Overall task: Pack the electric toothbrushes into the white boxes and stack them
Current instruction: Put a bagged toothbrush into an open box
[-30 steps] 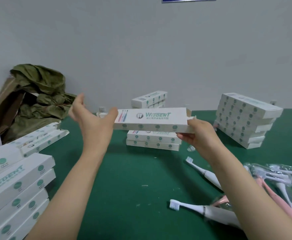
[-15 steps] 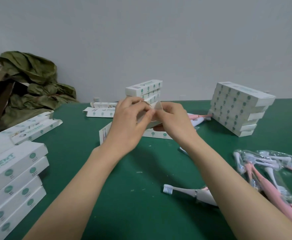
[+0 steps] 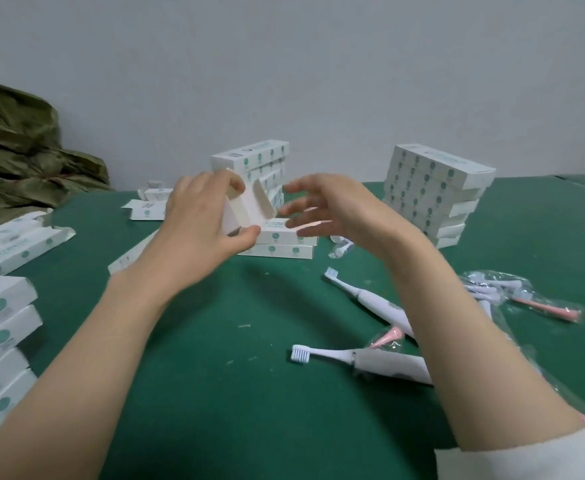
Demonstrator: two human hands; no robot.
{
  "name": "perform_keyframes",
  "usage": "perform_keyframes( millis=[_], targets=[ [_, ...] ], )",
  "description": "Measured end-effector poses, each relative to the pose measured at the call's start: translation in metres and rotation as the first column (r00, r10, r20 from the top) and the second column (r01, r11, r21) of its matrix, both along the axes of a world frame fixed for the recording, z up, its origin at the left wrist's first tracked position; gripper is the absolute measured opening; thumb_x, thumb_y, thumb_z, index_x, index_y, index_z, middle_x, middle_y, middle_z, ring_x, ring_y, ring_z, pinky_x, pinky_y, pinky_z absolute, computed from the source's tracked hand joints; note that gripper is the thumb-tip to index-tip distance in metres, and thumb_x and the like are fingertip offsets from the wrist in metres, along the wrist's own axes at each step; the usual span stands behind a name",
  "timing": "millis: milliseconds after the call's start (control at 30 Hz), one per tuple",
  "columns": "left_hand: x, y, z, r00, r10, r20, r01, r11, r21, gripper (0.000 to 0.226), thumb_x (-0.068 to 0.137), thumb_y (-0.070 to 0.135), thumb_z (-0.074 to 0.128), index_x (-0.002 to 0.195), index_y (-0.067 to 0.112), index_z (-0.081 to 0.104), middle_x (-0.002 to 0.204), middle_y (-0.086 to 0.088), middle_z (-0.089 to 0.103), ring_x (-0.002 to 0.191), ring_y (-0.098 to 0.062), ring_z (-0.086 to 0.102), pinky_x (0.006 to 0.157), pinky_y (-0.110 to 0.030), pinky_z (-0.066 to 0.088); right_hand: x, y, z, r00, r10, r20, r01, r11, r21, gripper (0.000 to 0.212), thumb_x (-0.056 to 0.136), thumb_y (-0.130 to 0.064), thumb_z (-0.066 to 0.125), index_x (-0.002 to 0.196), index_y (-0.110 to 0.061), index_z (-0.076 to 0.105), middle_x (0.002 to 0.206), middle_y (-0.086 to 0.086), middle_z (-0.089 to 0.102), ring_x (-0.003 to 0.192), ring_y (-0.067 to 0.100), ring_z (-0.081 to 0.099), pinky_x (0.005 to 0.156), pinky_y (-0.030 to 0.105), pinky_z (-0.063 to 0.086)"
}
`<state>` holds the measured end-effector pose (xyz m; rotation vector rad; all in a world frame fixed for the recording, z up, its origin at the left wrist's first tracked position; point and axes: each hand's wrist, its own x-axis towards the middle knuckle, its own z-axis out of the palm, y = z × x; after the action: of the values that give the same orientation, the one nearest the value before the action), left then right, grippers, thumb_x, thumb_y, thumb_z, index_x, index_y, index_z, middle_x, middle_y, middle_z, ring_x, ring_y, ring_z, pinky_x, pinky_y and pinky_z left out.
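My left hand grips a white toothbrush box near its open end, whose flaps stand up toward me. The rest of the box runs down-left behind my wrist. My right hand hovers just right of the open end with fingers spread and relaxed, holding nothing. Two white electric toothbrushes lie on the green table to the right: one further back, one closer to me, partly behind my right forearm.
A low stack of white boxes lies behind my hands, with taller stacks at the back centre and back right. More boxes are piled at the left. Plastic bags with pink brush heads lie right. Olive cloth sits far left.
The box was held level by both hands a second ago. It then came down and turned end-on. My right hand has now let go of the flap and drawn slightly right.
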<state>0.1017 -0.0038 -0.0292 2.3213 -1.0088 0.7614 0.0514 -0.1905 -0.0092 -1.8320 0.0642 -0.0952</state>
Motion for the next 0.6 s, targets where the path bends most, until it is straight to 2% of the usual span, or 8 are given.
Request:
perform_keyframes(
  millis=[33,67,100,133,267,367,500,600],
  targets=[
    [0.002,0.002,-0.002,0.999,0.033,-0.012,-0.033,0.999,0.003,0.042,0.078,0.032,0.067,0.113,0.013,0.051,0.106,-0.001,0.048,0.101,-0.022,0.036,0.082,-0.028,0.024,-0.005,-0.008,-0.002,0.996,-0.019,-0.091,-0.019,0.913,-0.408,0.015,0.093,-0.013,0.04,0.091,-0.009,0.055,0.078,0.015,0.051,0.067,0.02,0.052,0.062,0.028,0.047],
    [0.004,0.003,-0.003,0.998,0.056,-0.028,-0.056,0.998,-0.002,0.04,0.08,0.032,0.064,0.114,0.014,0.052,0.104,-0.001,0.045,0.1,-0.02,0.032,0.082,-0.027,0.023,-0.01,-0.015,-0.008,0.976,-0.068,-0.208,-0.107,0.682,-0.724,0.013,0.092,-0.017,0.046,0.087,-0.008,0.054,0.077,0.012,0.048,0.067,0.02,0.048,0.064,0.027,0.044],
    [0.007,0.005,-0.005,0.997,0.069,-0.043,-0.069,0.998,-0.009,0.037,0.082,0.032,0.062,0.114,0.016,0.053,0.101,-0.001,0.043,0.098,-0.017,0.029,0.081,-0.026,0.022,-0.014,-0.022,-0.016,0.918,-0.195,-0.345,-0.211,0.495,-0.843,0.019,0.092,-0.024,0.053,0.08,-0.009,0.05,0.074,0.007,0.048,0.066,0.021,0.049,0.067,0.028,0.045],
    [0.009,0.005,-0.007,0.995,0.075,-0.058,-0.076,0.997,-0.011,0.035,0.083,0.032,0.06,0.114,0.017,0.054,0.1,-0.001,0.042,0.098,-0.016,0.027,0.081,-0.025,0.021,-0.02,-0.026,-0.023,0.833,-0.313,-0.456,-0.334,0.372,-0.866,0.026,0.09,-0.03,0.059,0.078,-0.01,0.048,0.071,0.003,0.048,0.068,0.022,0.052,0.068,0.028,0.046],
    [0.016,0.005,-0.015,0.993,0.066,-0.097,-0.068,0.998,-0.016,0.033,0.083,0.033,0.06,0.112,0.02,0.055,0.101,0.003,0.04,0.099,-0.012,0.023,0.085,-0.027,0.022,-0.026,-0.033,-0.042,0.67,-0.433,-0.603,-0.576,0.21,-0.79,0.019,0.085,-0.027,0.066,0.09,-0.009,0.061,0.074,-0.001,0.053,0.074,0.02,0.056,0.069,0.027,0.046],
    [0.02,0.004,-0.019,0.995,0.062,-0.074,-0.064,0.997,-0.033,0.03,0.085,0.032,0.059,0.111,0.019,0.056,0.103,0.004,0.046,0.1,-0.013,0.025,0.083,-0.029,0.022,-0.022,-0.035,-0.048,0.801,-0.308,-0.514,-0.436,0.289,-0.852,0.021,0.091,-0.027,0.053,0.096,-0.007,0.058,0.078,0.002,0.057,0.065,0.017,0.053,0.062,0.026,0.044],
    [0.022,0.004,-0.021,0.994,0.084,-0.076,-0.09,0.993,-0.074,0.028,0.086,0.032,0.058,0.109,0.017,0.058,0.1,0.007,0.048,0.099,-0.014,0.027,0.081,-0.026,0.021,-0.015,-0.036,-0.043,0.969,-0.03,-0.246,-0.159,0.689,-0.707,0.013,0.095,-0.03,0.046,0.1,-0.021,0.052,0.089,-0.001,0.057,0.069,0.015,0.057,0.065,0.03,0.052],
    [0.024,0.005,-0.02,0.986,0.149,-0.076,-0.155,0.984,-0.083,0.03,0.085,0.031,0.06,0.11,0.015,0.057,0.1,0.005,0.046,0.104,-0.025,0.04,0.087,-0.03,0.023,-0.025,-0.04,-0.023,0.999,0.033,-0.017,-0.037,0.831,-0.555,0.021,0.091,-0.029,0.058,0.111,-0.029,0.056,0.086,-0.008,0.061,0.057,0.005,0.061,0.051,0.019,0.05]
  ],
)
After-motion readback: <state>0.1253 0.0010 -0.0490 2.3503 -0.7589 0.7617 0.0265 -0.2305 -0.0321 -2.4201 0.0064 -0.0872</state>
